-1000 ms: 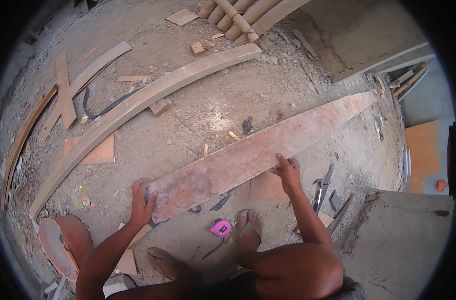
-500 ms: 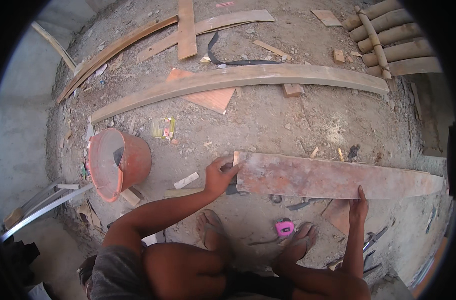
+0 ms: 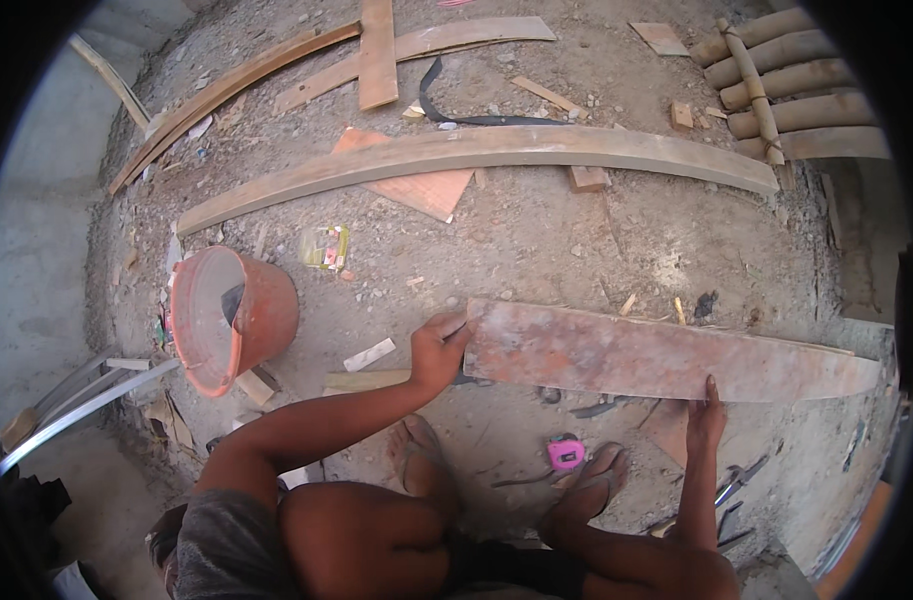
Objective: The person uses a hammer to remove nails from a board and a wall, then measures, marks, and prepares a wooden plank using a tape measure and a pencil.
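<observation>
A long, stained plywood strip (image 3: 596,352) lies across in front of me, its broad end at the left and its narrow end at the far right. My left hand (image 3: 439,352) grips the broad end, with the fingers partly hidden behind it. My right hand (image 3: 707,415) holds the near edge right of the middle, one finger over the face and the rest beneath. Near my right foot sits a pink tape measure (image 3: 566,453). Pliers (image 3: 740,480) and other hand tools lie beside my right forearm.
An orange bucket (image 3: 276,310) stands at the left. A long timber beam (image 3: 496,148) crosses the ground beyond the strip, over a reddish plywood piece (image 3: 416,190). Bamboo poles (image 3: 786,75) are stacked far right. A metal bar (image 3: 86,415) lies near left; wood scraps litter the dirt.
The view has shifted slightly. The strip tilts a little more, its right end slightly lower in view. Both hands keep their hold on it.
</observation>
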A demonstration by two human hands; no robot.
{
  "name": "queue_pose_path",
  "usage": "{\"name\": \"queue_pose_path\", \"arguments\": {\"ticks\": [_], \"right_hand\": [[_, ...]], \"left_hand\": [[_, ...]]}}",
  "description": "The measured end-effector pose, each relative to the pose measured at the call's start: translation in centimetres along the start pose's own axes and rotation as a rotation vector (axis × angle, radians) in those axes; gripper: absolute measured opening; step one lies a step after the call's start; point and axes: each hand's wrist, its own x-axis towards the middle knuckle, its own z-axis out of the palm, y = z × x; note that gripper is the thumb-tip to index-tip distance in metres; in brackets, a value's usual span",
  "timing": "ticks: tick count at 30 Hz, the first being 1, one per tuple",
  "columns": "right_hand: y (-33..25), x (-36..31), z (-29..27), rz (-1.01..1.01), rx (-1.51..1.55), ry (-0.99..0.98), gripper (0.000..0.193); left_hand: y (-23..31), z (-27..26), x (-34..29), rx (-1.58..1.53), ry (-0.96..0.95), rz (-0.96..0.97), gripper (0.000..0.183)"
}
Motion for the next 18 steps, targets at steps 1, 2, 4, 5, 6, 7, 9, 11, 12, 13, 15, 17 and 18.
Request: {"name": "queue_pose_path", "arguments": {"ticks": [1, 2, 4, 5, 6, 7, 9, 11, 12, 13, 15, 17, 18], "right_hand": [[0.2, -0.1, 0.0, -0.009, -0.001, -0.007, 0.048], [0.3, -0.2, 0.1, -0.018, -0.003, -0.014, 0.047], [0.4, 0.3, 0.4, 0.01, -0.007, -0.027, 0.046], [0.5, 0.6, 0.5, 0.027, -0.007, -0.034, 0.046], [0.3, 0.5, 0.2, 0.053, -0.08, 0.009, 0.044], [0.3, 0.4, 0.5, 0.079, -0.148, 0.038, 0.043], [-0.5, 0.1, 0.4, 0.165, -0.329, 0.069, 0.041], [-2.5, 0.3, -1.1, 0.278, -0.555, 0.079, 0.041], [-3.9, 1.3, -3.6, 0.06, -0.89, 0.101, 0.04], [-4.2, 0.7, -3.2, -0.076, -1.202, 0.157, 0.039], [-4.4, -4.0, 3.8, -0.334, -1.624, 0.148, 0.036], [-6.6, -8.4, 8.6, -0.633, -1.656, -0.061, 0.033], [-7.4, -9.8, 10.3, -0.803, -1.613, -0.241, 0.03]], "left_hand": [[-0.3, 0.0, -0.1, 0.011, 0.006, 0.01, 0.023], [-0.7, 0.0, -0.1, 0.021, 0.012, 0.02, 0.023], [-0.8, 0.0, 0.0, -0.018, 0.002, -0.006, 0.023], [-0.7, 0.0, 0.5, -0.069, -0.013, -0.042, 0.023], [-0.6, 0.0, 0.7, -0.12, -0.028, -0.078, 0.023], [-0.5, -0.1, 0.9, -0.128, -0.041, -0.114, 0.024], [-0.4, 0.2, 1.2, -0.15, -0.06, -0.19, 0.025], [-0.3, 0.4, 1.5, -0.088, -0.065, -0.191, 0.025], [0.4, 1.7, 2.2, -0.085, -0.08, -0.178, 0.024], [0.0, 1.3, 2.2, -0.092, -0.086, -0.21, 0.025], [-1.7, -1.4, 1.3, -0.087, -0.067, -0.301, 0.026], [-1.0, -1.4, 1.5, -0.052, -0.058, -0.32, 0.03], [-0.3, -0.8, 2.0, -0.049, -0.053, -0.309, 0.03]]}}
